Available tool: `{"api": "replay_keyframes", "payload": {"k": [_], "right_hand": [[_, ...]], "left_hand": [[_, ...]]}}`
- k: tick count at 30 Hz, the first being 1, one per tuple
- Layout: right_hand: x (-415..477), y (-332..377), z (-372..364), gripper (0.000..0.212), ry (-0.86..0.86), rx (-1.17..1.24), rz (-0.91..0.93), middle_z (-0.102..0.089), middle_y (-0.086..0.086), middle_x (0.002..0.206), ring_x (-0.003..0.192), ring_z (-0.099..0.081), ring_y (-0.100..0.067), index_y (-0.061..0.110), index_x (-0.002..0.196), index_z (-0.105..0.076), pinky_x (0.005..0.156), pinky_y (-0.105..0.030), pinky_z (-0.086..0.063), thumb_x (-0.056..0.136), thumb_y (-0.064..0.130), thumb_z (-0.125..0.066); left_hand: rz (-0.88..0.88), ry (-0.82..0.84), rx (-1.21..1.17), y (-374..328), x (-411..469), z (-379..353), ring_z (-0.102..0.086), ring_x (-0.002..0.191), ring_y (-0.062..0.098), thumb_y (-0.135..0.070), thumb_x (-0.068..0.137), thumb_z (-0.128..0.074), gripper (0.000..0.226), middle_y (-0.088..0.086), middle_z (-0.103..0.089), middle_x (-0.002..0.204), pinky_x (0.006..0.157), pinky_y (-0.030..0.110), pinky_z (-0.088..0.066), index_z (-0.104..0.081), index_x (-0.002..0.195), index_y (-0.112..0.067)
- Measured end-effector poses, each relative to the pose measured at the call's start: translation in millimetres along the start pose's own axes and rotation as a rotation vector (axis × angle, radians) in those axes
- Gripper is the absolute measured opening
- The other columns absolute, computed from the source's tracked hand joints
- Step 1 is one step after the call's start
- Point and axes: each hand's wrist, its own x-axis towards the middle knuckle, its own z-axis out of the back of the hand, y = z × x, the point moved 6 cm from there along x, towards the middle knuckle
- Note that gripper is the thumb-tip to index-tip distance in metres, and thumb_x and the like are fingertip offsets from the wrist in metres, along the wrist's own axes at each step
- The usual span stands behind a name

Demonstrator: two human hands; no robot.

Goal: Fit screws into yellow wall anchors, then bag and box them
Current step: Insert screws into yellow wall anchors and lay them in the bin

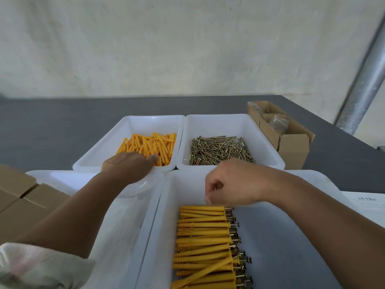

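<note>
Loose yellow anchors lie in the far left white bin. My left hand reaches over that bin's near rim, fingers stretched out, their tips at the near edge of the pile. Brass screws fill the far right white bin. In the near right white bin a row of anchors fitted with screws lies side by side. My right hand hovers at the far end of that row with fingers curled down onto the topmost anchor; whether it pinches anything is hidden.
A near left white bin holds clear plastic bags. Folded cardboard boxes sit at the left edge. An open cardboard box with bagged parts stands at the back right. A metal pole rises beyond the dark table.
</note>
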Motion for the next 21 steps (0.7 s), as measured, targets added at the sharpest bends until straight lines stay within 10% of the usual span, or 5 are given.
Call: {"api": "replay_keyframes", "payload": {"k": [7, 15, 21], "right_hand": [[9, -44, 41, 0.033, -0.567, 0.092, -0.167, -0.059, 0.008, 0.076, 0.076, -0.056, -0.012, 0.024, 0.088, -0.066, 0.061, -0.028, -0.04, 0.096, 0.05, -0.047], [32, -94, 8, 0.067, -0.246, 0.057, -0.421, -0.049, -0.001, 0.146, 0.131, -0.044, -0.027, 0.034, 0.143, -0.043, 0.096, -0.043, -0.036, 0.096, 0.068, -0.01], [51, -104, -2, 0.079, -0.057, 0.021, -0.52, -0.029, -0.003, 0.16, 0.144, -0.028, -0.03, 0.036, 0.151, -0.032, 0.115, -0.05, -0.025, 0.088, 0.078, -0.007]], "left_hand": [[0.067, -0.01, 0.096, 7, -2, 1, -0.053, 0.109, 0.023, -0.081, 0.084, -0.018, 0.069, 0.0, -0.061, 0.121, 0.088, 0.044, -0.036, -0.059, 0.107, -0.031], [0.119, 0.035, 0.099, 9, -4, 1, -0.047, 0.13, 0.025, -0.085, 0.081, -0.016, 0.088, 0.002, -0.052, 0.143, 0.101, 0.045, -0.034, -0.054, 0.134, -0.027], [0.111, 0.041, 0.097, 9, -3, 0, -0.048, 0.129, 0.026, -0.087, 0.079, -0.016, 0.091, 0.004, -0.052, 0.142, 0.099, 0.042, -0.038, -0.054, 0.134, -0.026]]}}
